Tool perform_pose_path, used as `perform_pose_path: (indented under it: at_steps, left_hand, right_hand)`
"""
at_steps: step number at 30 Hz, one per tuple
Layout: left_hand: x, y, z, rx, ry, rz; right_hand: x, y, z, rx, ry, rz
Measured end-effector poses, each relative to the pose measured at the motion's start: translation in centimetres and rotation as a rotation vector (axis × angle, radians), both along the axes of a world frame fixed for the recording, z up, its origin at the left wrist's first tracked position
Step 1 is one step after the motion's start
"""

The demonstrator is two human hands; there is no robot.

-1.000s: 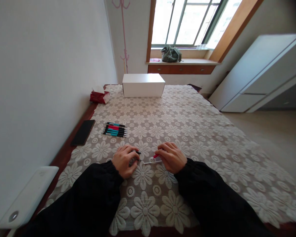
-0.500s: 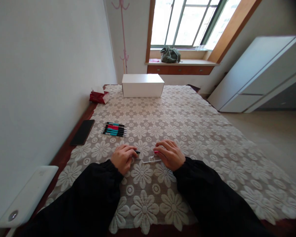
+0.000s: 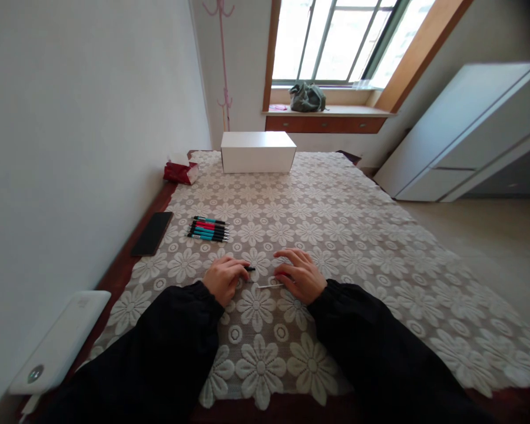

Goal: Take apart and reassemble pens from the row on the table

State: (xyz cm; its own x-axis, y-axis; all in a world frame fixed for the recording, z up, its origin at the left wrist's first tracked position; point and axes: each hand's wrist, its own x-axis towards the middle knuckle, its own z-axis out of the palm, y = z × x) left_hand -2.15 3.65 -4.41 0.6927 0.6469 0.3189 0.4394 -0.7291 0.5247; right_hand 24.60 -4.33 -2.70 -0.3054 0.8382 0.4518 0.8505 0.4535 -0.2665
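My left hand [image 3: 223, 278] rests on the lace tablecloth [image 3: 357, 235] with its fingers closed around a small black pen part [image 3: 248, 269]; only the black tip shows. My right hand [image 3: 298, 272] lies a little to the right, fingers curled over a red pen piece that is almost hidden. A thin white refill [image 3: 269, 286] lies on the cloth between the two hands, touching the right fingertips. A row of several teal, red and black pens [image 3: 207, 229] lies side by side farther away, to the left.
A black phone [image 3: 152, 233] lies on the table's left edge by the wall. A white box [image 3: 257, 151] and a red tissue pack [image 3: 180, 170] stand at the far end. A white device [image 3: 59, 341] sits near left. White cabinets [image 3: 463, 135] stand at right.
Both hands have slid slightly away from me on the cloth. The red piece has gone under the right fingers, and the clear part seen a second ago no longer shows.
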Motion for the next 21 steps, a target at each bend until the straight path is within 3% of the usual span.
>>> perform_pose_path:
  at_steps: [5,12,21]
  left_hand:
    - [0.1,0.0,0.0,0.000,0.010,0.013]
    - [0.1,-0.5,1.5,-0.020,0.046,0.076]
    - [0.1,-0.1,0.8,-0.039,0.036,0.072]
  right_hand:
    - [0.3,-0.2,0.4,-0.024,0.009,0.034]
    - [2.1,0.3,0.7,-0.069,-0.028,0.001]
    - [1.6,0.6,-0.3,-0.050,-0.071,-0.034]
